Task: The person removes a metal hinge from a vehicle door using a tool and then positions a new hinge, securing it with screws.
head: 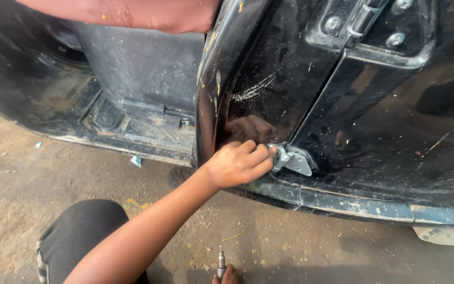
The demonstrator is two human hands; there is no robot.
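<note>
My left hand [240,164] reaches up from the lower left, its fingers curled and pinched against the silver lower hinge [293,160] of a black vehicle door [390,121]. The hinge sits where the door meets the black body pillar [253,79]. What the fingertips pinch is hidden. Only the fingertips of my right hand [227,276] show at the bottom edge, holding a thin metal tool [220,261] upright. An upper hinge [361,21] with round bolts is at the top.
Another person's forearm [132,13] crosses the top edge above the open door sill [132,131]. My knee in dark cloth [82,234] is at the lower left. Sandy ground [300,247] with bits of litter lies below the vehicle.
</note>
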